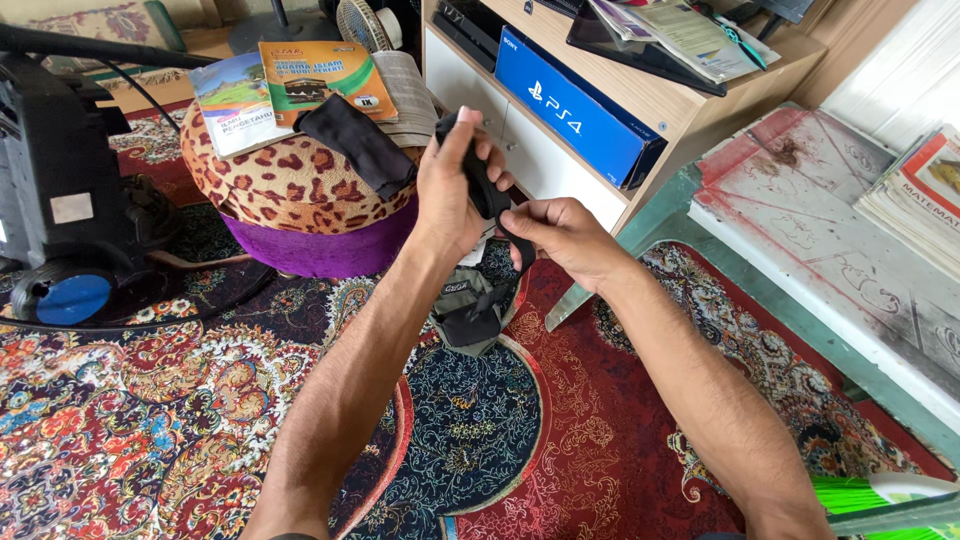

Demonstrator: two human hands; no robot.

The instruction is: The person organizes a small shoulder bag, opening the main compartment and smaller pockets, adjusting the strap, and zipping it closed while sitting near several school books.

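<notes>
Left hand (447, 190): we log it raised above the carpet, fingers (468, 128) wrapped tight round the upper part of a black strap (484, 185).
Right hand (560, 235): we log it just right of and below the left, fingers pinched together on the strap's lower part.
Black strap: held in the air between both hands; its long axis runs from the upper left, at the left fingertips, down to the lower right, at the right hand.
Small pouch (470, 310): black and grey-green, we note it hanging below the hands, over the carpet; whether the strap joins it we cannot tell.
Carpet (180, 400): red and dark blue, ornate pattern, covering the floor.
Pouffe (295, 205): leopard-print top, purple base, left of the hands.
On the pouffe: two thin books (280, 90), a folded paper and a black cloth (355, 142).
Black machine (60, 190): far left, with a blue wheel cap and a hose.
Cabinet (560, 130): pale wood and white, behind the hands, with a blue box (575, 105) lying on its shelf.
Table (830, 250): right side, low, glass-edged, carrying a stained white board and a stack of booklets (920, 200).
</notes>
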